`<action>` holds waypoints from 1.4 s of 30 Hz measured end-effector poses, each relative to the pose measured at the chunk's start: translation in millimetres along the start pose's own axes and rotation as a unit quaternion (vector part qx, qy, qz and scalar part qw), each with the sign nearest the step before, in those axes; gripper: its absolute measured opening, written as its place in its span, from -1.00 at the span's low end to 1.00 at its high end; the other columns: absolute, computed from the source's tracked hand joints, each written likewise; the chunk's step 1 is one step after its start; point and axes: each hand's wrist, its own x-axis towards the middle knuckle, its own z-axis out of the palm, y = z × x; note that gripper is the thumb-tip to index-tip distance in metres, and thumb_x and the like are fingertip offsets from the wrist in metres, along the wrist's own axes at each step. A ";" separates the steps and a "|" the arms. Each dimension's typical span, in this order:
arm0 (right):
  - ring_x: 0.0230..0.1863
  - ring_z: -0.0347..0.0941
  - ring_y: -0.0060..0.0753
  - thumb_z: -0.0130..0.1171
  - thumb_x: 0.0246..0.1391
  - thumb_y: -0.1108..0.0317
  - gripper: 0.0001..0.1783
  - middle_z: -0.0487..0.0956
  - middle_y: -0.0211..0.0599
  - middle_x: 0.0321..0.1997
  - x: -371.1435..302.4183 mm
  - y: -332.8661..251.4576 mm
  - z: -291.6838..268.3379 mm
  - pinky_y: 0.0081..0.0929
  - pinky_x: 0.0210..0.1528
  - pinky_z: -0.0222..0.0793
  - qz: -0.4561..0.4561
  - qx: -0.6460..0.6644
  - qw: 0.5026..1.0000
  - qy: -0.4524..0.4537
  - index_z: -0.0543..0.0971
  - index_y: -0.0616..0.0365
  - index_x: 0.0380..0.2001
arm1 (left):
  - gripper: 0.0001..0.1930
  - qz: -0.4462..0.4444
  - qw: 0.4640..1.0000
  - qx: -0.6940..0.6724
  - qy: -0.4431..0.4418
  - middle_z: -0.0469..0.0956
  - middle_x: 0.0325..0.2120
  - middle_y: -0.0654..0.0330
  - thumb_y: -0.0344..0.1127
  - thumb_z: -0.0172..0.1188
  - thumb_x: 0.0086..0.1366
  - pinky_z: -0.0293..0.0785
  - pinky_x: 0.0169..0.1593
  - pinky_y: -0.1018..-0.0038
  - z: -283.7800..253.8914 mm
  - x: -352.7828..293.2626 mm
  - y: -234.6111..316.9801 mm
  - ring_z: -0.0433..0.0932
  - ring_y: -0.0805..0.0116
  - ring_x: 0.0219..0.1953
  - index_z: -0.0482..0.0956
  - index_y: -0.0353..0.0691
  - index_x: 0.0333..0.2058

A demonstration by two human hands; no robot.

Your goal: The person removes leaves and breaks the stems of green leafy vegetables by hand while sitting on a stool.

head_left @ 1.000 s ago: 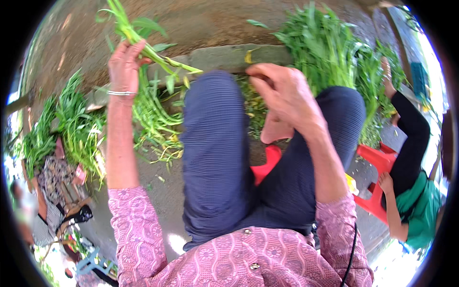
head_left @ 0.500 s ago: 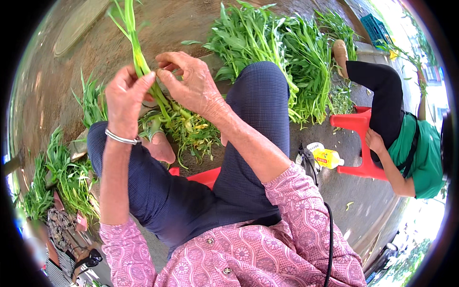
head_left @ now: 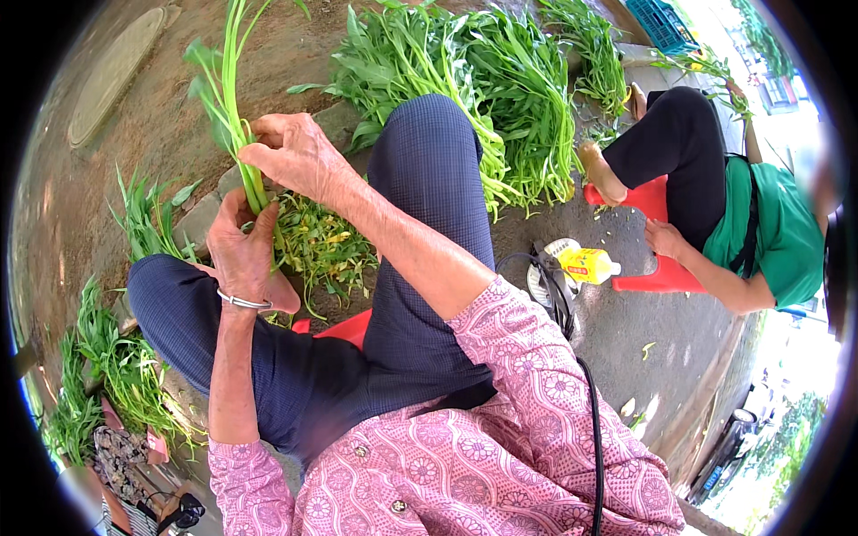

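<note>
My left hand (head_left: 243, 250) is closed around the lower ends of a small bunch of water spinach (head_left: 231, 94), which stands upright with its leaves at the top. My right hand (head_left: 299, 159) pinches at the same stems a little higher up, thumb and forefinger against them. Below my hands, between my feet, lies a heap of plucked, partly yellowed leaves and stem bits (head_left: 322, 246). Beyond my right knee, large piles of water spinach (head_left: 429, 76) rest on the ground.
More greens (head_left: 116, 348) lie to the left. A yellow-labelled bottle (head_left: 587, 265) stands right of me. On a red stool (head_left: 657, 272) sits a co-worker in a green shirt (head_left: 773, 232), holding greens. A blue crate (head_left: 663, 25) is at the far right.
My left hand has slid down toward the stem ends, and the bunch has shifted left. My right hand has moved left onto the stems. The whole view has shifted slightly.
</note>
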 end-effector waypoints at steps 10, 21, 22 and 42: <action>-0.58 0.38 -0.54 0.21 -0.18 0.27 -0.70 0.50 -0.19 -0.67 -0.3 6.7 -3.1 -0.40 -0.48 0.35 0.009 -0.119 0.993 0.004 0.57 0.36 -0.48 | -0.74 -0.064 0.978 -0.190 -0.053 0.57 -0.32 0.25 -0.38 0.17 0.25 0.48 -0.41 0.62 -5.0 6.7 4.7 0.52 0.56 -0.36 0.50 -0.37 -0.11; -0.54 0.45 -0.49 0.20 -0.20 0.31 -0.70 0.55 -0.14 -0.61 -6.2 13.0 1.8 -0.40 -0.45 0.38 0.004 -0.104 0.994 -0.024 0.59 0.33 -0.40 | -0.76 -0.109 0.975 -0.179 -0.074 0.55 -0.33 0.22 -0.44 0.13 0.19 0.51 -0.44 0.61 -5.5 7.9 -0.6 0.53 0.50 -0.36 0.49 -0.37 -0.16; -0.54 0.45 -0.51 0.20 -0.20 0.31 -0.70 0.55 -0.14 -0.61 -7.2 13.9 2.0 -0.41 -0.45 0.38 -0.007 -0.111 0.994 -0.019 0.60 0.32 -0.38 | -0.76 -0.115 0.972 -0.187 -0.082 0.55 -0.33 0.22 -0.45 0.12 0.17 0.51 -0.44 0.61 -4.1 7.4 0.3 0.53 0.50 -0.36 0.49 -0.37 -0.17; -0.34 0.56 -0.50 0.14 0.08 0.24 -0.59 0.62 -0.13 -0.26 0.1 0.4 3.9 -0.58 -0.35 0.52 -0.041 -0.009 0.999 0.009 0.53 0.35 -0.09 | -0.80 -0.064 0.973 -0.221 -0.012 0.59 -0.42 0.28 -0.36 0.15 0.26 0.47 -0.46 0.65 -30.1 23.9 -15.3 0.52 0.58 -0.45 0.58 -0.27 -0.16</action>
